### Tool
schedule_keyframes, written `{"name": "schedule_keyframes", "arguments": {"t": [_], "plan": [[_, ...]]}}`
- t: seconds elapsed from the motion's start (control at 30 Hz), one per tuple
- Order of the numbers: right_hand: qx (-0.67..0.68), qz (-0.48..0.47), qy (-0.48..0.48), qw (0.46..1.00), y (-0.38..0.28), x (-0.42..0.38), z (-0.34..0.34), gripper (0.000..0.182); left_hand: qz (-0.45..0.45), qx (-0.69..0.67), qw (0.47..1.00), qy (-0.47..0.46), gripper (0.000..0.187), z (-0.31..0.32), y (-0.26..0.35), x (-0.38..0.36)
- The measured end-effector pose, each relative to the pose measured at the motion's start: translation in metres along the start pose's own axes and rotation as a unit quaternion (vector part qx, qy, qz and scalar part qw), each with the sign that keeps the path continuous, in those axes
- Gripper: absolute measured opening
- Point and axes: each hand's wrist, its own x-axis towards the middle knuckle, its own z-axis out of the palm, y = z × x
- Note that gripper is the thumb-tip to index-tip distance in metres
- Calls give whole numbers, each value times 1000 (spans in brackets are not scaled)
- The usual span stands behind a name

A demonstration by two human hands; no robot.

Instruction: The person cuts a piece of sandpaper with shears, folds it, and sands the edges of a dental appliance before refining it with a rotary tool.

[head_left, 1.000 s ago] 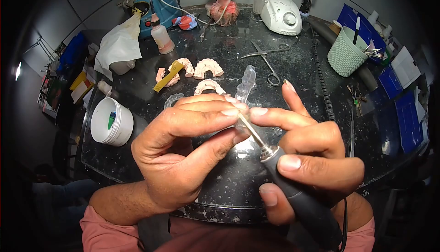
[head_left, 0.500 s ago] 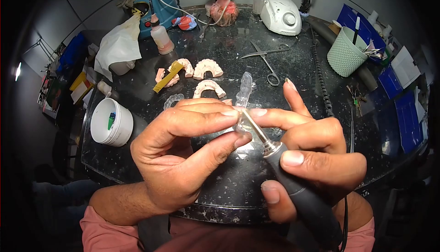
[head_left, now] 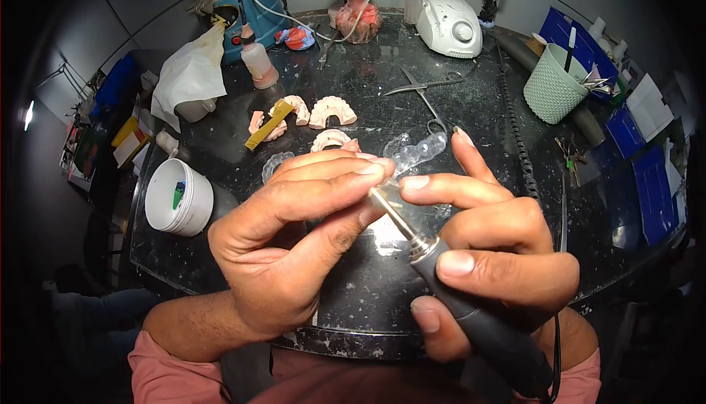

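Observation:
My left hand [head_left: 294, 235] is closed, pinching a clear dental aligner [head_left: 419, 154] between thumb and fingertips; its curved end sticks out to the upper right. In my right hand [head_left: 507, 242] is a black rotary handpiece [head_left: 482, 323] with a metal nose and thin shank. The shank's tip meets the aligner close to my left fingertips; the exact contact is hidden. My right index finger reaches out beside the aligner. Beyond my hands lie pink dental models [head_left: 333, 112], one with a yellow strip [head_left: 268, 124] across it. Another clear aligner [head_left: 278, 166] rests partly behind my left hand.
A white tub [head_left: 198, 205] stands at the left. Scissors [head_left: 421, 95] lie behind my hands. Farther back are a dropper bottle [head_left: 259, 66] and a white control unit [head_left: 450, 25]. A coiled cord [head_left: 518, 132] and a pale green basket [head_left: 548, 91] are on the right.
The aligner has turned from pointing nearly straight away to slanting right. The handpiece tip has shifted slightly left and down along with my right hand.

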Motion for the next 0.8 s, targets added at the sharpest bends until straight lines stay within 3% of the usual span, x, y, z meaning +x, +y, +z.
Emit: {"name": "schedule_keyframes", "arguments": {"t": [0.7,0.8], "plan": [[5,-3,19,1000,1,-1,1,39,0,41,999,1,27,-1,2,3],[-9,-2,-20,1000,0,2,-2,40,4,34,999,-8,30,-2,-2,1]]}}
